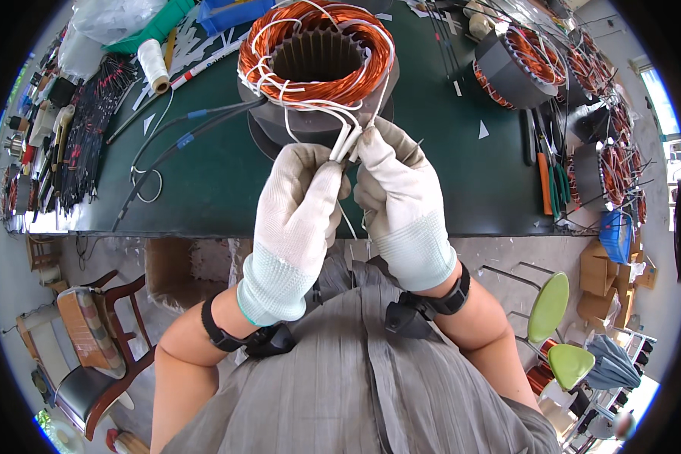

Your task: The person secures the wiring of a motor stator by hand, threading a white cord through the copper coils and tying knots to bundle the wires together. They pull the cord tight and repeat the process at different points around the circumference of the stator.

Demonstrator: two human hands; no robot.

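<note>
On the dark green table (219,181), at back left, a green bin (172,17) has clear plastic bags (113,19), perhaps inside it; a blue bin (234,13) is near. Before the person, the wound stator (321,92) stands with vertical axis, its bore facing up. White leads (342,142) run from it toward the person; the left hand (299,204) pinches them, the right hand (401,189) pinches just beside.

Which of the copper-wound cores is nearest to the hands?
The core at the top centre: the left hand and right hand hold its white leads. The cores at the right are farther away.
</note>
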